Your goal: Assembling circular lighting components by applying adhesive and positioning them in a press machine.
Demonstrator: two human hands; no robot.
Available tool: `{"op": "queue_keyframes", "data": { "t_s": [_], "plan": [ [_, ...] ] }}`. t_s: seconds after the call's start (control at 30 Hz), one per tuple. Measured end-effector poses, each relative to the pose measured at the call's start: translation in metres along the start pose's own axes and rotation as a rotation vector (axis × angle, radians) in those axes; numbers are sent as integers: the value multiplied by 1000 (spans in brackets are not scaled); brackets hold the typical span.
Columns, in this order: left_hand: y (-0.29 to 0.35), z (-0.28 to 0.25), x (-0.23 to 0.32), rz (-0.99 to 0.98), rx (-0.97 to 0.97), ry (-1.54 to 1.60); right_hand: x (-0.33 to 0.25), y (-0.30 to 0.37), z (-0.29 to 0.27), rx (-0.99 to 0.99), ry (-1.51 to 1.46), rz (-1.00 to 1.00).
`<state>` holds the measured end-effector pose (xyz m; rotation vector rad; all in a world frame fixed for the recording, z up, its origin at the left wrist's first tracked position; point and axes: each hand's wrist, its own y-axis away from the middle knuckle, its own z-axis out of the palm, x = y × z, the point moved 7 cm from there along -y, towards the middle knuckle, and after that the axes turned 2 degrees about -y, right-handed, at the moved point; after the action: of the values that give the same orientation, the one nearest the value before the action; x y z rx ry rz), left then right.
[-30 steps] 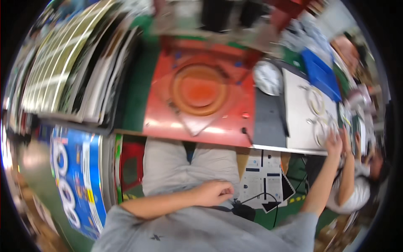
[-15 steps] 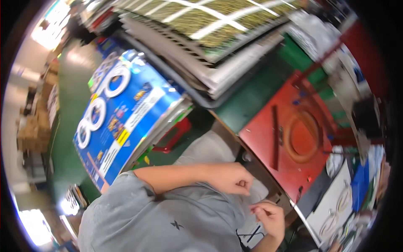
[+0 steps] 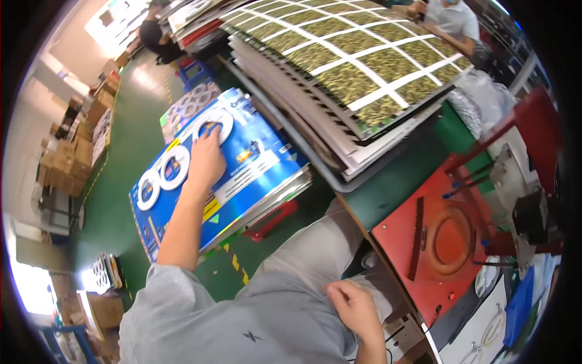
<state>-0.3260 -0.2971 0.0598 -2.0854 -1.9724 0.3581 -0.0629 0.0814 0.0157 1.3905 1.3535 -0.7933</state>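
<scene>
My left hand reaches out over a stack of blue printed sheets. Its fingertips lie at the rim and hole of the farthest white ring; whether they grip it I cannot make out. Two more white rings, a middle ring and a near ring, lie along the same sheet, left of the hand. Above my lap, my right hand is loosely curled with nothing visible in it, short of the red board on the green table.
Large grass-patterned sheets lie piled on a grey tray ahead. A flat round ring and a dark strip rest on the red board, beside a red-framed machine. Two people are farther off. Cardboard boxes line the left wall.
My left hand has swung from in front of my body out to the far white ring. My right hand has shifted slightly left. The view has turned, so the scene sits lower and farther right.
</scene>
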Motion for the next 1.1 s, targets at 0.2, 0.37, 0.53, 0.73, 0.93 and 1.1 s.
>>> {"op": "queue_keyframes", "data": {
  "t_s": [0.2, 0.37, 0.53, 0.73, 0.93, 1.1],
  "plan": [
    [-2, -49, 38, 79, 28, 568, 11, 10, -3, 35, -32, 40],
    [23, -125, 119, 108, -370, 1247, 9, 18, -14, 86, -6, 33],
    [47, -170, 262, 855, -292, 1391, 6, 14, -9, 140, -18, 33],
    [108, -148, 396, 1199, 4, 1179, 10, 22, 12, 179, 10, -87],
    [119, -107, 430, 1221, -107, 1119, 14, 30, 21, 160, -7, -45],
    [96, -133, 413, 1280, -79, 1126, 13, 26, 27, 123, 26, -101]
  ]
}}
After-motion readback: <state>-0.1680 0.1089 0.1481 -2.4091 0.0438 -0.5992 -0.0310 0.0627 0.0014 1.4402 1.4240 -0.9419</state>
